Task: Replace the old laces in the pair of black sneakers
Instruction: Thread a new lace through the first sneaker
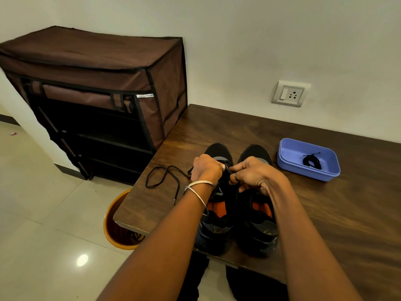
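Note:
Two black sneakers with orange insoles stand side by side on the dark wooden table [325, 203], toes pointing away from me. Over the eyelets of the left sneaker [217, 216], my left hand [206, 169] pinches a black lace [162, 178]. The lace trails in loops to the left across the table. My right hand [252, 173] pinches the same lace at the tongue of that shoe. The right sneaker [258, 222] shows no lace. A blue plastic tray [290, 153] at the right holds a coiled black lace [312, 161].
A brown fabric shoe rack [97, 94] stands against the wall left of the table. An orange bin [112, 227] sits on the tiled floor under the table's left corner. A wall socket [289, 93] is above the table's far edge.

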### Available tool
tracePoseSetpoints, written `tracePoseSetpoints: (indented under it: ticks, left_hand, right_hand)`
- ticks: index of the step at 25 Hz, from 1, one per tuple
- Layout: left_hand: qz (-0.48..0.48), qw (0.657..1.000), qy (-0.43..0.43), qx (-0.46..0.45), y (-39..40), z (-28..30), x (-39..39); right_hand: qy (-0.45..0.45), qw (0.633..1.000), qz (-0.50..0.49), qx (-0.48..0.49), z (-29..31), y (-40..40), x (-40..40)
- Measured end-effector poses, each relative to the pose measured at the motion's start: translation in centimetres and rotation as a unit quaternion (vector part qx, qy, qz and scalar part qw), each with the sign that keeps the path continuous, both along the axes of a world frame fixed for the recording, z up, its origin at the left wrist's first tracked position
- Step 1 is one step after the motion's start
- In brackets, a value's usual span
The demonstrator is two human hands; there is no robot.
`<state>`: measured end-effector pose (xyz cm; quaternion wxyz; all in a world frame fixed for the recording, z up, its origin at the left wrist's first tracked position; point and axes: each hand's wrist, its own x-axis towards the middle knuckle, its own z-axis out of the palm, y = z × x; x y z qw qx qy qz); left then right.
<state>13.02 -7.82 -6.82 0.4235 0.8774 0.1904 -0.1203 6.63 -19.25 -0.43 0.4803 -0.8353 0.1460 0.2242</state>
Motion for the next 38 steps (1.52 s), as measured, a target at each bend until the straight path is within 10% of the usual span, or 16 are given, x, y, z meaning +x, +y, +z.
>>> tracePoseSetpoints:
  ticks: [6, 10, 19, 23, 27, 32, 35, 38]
  left_hand:
    - [-0.092, 0.993, 0.04, -0.063, 0.9, 1.7, 0.1]
    - [-0.211, 0.977, 0.008, -0.042, 2.7, 4.1, -1.5]
    - [-0.291, 0.952, -0.044, 0.089, 3.6, 5.3, -2.7]
    - [-0.289, 0.94, -0.063, 0.167, 3.7, 5.0, -2.8]
    - [-0.285, 0.942, -0.076, 0.159, 3.8, 5.0, -3.0]
    - [-0.271, 0.95, -0.067, 0.136, 5.1, 5.2, -3.0]
    - [-0.29, 0.955, -0.013, 0.057, 6.6, 4.9, -2.6]
    - [-0.301, 0.948, -0.027, 0.104, 6.9, 4.8, -2.7]
  right_hand:
    - [-0.002, 0.994, -0.083, 0.069, -0.5, -0.6, 0.8]
    - [-0.146, 0.976, -0.109, -0.118, -2.5, 0.8, 2.4]
    - [-0.111, 0.962, -0.098, -0.228, -3.7, 1.3, 4.0]
    - [-0.199, 0.952, -0.231, -0.026, -0.8, -0.4, 3.4]
    - [-0.318, 0.809, -0.371, 0.325, 3.9, -1.4, 0.3]
    - [-0.291, 0.947, -0.084, -0.102, 1.8, -0.5, 1.2]
    - [-0.151, 0.943, 0.091, -0.284, -0.9, 0.5, 2.1]
    - [-0.157, 0.946, 0.034, -0.283, -1.4, 0.3, 2.5]
